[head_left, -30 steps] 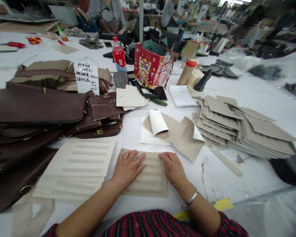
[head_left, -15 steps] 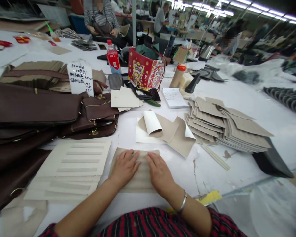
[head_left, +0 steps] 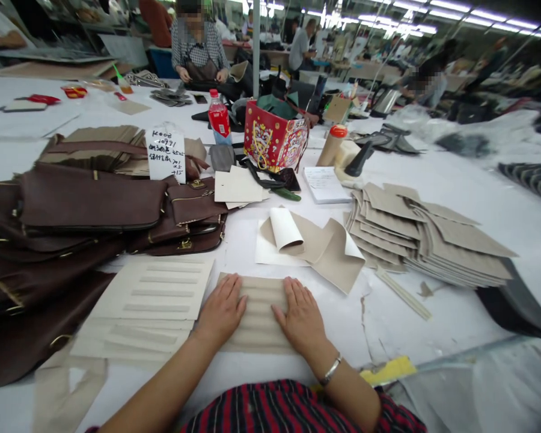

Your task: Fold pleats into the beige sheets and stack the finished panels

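A beige fabric panel (head_left: 262, 313) with raised horizontal ridges lies flat on the white table in front of me. My left hand (head_left: 223, 310) rests on its left edge, fingers stretched out and palm down. On the right edge lies my right hand (head_left: 301, 314), also flat, with the thumb apart from the fingers. Left of the panel, cream backing sheets (head_left: 162, 300) carry several grey-beige strips. Just beyond it, a partly curled beige sheet with white backing (head_left: 318, 243) lies loose.
Brown leather bags (head_left: 94, 201) are piled at the left. A stack of beige panels (head_left: 424, 234) stands at the right. Farther back are a red patterned box (head_left: 273, 135), a drink bottle (head_left: 219, 120), a notepad (head_left: 325, 184) and a brush pot (head_left: 349, 162). Another person (head_left: 201, 51) sits across the table.
My hands have moved apart, from the middle of the panel out to its side edges, uncovering the ridged centre. The camera view has shifted slightly left.
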Demonstrator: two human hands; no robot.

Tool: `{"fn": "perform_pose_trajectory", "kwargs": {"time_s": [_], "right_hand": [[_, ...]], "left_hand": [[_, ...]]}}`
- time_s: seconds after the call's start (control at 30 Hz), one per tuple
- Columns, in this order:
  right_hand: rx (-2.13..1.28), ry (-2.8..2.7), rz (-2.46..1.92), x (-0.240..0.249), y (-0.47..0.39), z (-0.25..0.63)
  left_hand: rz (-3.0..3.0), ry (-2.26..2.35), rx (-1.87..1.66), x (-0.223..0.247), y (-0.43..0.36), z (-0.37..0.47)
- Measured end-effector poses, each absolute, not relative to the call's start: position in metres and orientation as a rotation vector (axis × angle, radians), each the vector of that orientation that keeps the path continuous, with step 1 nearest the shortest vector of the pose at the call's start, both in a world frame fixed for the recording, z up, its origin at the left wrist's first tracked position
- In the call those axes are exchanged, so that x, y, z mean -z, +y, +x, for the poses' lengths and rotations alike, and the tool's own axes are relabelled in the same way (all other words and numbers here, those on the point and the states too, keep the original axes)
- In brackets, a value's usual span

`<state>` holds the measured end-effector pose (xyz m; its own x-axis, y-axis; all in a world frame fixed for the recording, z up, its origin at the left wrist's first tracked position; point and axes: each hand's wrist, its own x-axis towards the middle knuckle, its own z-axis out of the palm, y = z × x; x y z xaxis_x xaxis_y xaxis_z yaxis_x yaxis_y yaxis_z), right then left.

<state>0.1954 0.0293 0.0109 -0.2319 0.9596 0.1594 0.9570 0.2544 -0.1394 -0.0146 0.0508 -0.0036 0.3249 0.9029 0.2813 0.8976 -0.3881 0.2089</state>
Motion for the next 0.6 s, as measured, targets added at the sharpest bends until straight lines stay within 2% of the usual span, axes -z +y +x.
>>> {"fn": "perform_pose_trajectory", "kwargs": {"time_s": [0.13,0.37,0.6], "right_hand": [[0.024,-2.292,-1.826,-0.016,0.028,0.19],[-0.166,-2.524,-1.473,-0.019,0.029,0.143],[-0.29,-2.536,-1.458,-0.015,0.032,0.149]], "left_hand": [[2.544,1.821,-0.426,0.003,0.045,-0.021],[2.592,1.822,-0.238,-0.006,0.037,-0.023],[2.68,1.798,-0.145,-0.005,-0.021,-0.035]]}}
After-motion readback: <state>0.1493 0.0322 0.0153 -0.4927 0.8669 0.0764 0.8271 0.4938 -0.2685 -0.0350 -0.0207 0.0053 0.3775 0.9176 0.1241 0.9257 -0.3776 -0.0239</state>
